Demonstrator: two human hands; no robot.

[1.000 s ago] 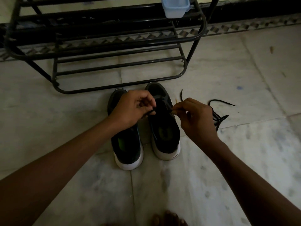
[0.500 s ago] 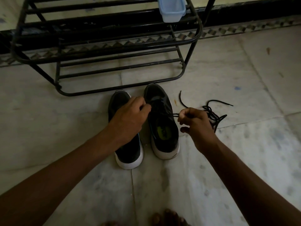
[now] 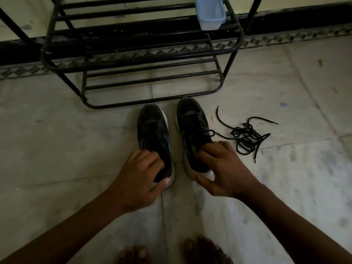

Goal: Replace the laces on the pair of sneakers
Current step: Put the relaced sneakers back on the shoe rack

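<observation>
Two black sneakers with white soles stand side by side on the floor, toes pointing away from me. My left hand (image 3: 140, 173) grips the heel of the left sneaker (image 3: 154, 130), fingers inside its opening and thumb on the sole. My right hand (image 3: 219, 168) holds the heel of the right sneaker (image 3: 192, 124), fingers in the opening, thumb under the heel. A loose black lace (image 3: 245, 138) lies in a tangle on the floor to the right, one end running to the right sneaker's side.
A black metal shoe rack (image 3: 152, 73) stands just beyond the sneakers' toes, with a pale blue plastic box (image 3: 210, 13) on an upper shelf. My bare toes (image 3: 198, 250) show at the bottom edge. The floor (image 3: 285, 187) is pale marble tile.
Both hands left the lace over the right sneaker's tongue and dropped back to the heels, one on each sneaker. The lace now lies free on the floor.
</observation>
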